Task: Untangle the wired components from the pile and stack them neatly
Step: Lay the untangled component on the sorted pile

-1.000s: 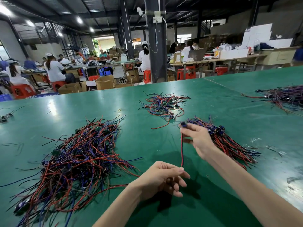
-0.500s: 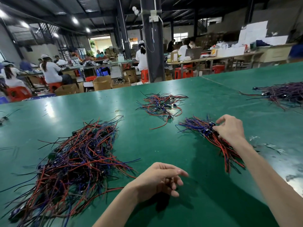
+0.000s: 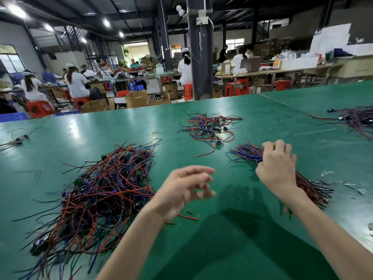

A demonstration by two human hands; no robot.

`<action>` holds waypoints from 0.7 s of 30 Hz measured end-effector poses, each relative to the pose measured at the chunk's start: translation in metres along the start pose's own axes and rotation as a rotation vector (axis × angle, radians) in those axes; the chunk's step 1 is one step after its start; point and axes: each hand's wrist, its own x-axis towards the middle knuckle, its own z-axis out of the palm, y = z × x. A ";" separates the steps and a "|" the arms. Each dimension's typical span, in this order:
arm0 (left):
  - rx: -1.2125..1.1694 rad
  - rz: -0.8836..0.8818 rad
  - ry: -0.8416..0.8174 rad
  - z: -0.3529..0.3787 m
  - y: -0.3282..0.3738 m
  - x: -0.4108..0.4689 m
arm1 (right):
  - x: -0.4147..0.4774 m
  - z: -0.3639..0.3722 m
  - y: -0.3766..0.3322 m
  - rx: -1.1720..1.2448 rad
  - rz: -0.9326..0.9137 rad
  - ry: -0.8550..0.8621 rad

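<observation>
A large tangled pile (image 3: 105,188) of red, blue and black wired components lies on the green table (image 3: 232,249) at my left. To the right lies a neater stack (image 3: 246,153) of the same wires, laid side by side. My right hand (image 3: 276,166) sits on the middle of that stack with its fingers curled down over the wires, hiding that part. My left hand (image 3: 181,188) hovers blurred above the table between pile and stack, fingers loosely spread and holding nothing. A single red wire (image 3: 187,217) lies under my left wrist.
A smaller loose pile (image 3: 210,130) lies further back in the middle. Another pile (image 3: 355,118) sits at the far right, and a few wires (image 3: 16,140) at the far left. Plastic scraps (image 3: 327,173) lie right of the stack. People work at benches beyond the table.
My right hand laid the red wire it held onto the stack, then slid back over the stack's middle. My left hand lifted off the table and opened its fingers.
</observation>
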 end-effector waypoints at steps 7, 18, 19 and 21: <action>1.439 0.034 1.065 -0.082 0.019 -0.006 | -0.035 0.024 -0.039 0.571 -0.134 -0.312; 1.531 -0.101 1.113 -0.089 0.002 0.002 | -0.050 0.027 -0.051 0.664 -0.210 -0.346; 1.495 0.007 1.132 -0.086 0.001 0.002 | -0.050 0.026 -0.051 0.666 -0.207 -0.348; 1.372 0.244 1.106 -0.078 -0.001 0.003 | -0.050 0.025 -0.052 0.669 -0.206 -0.349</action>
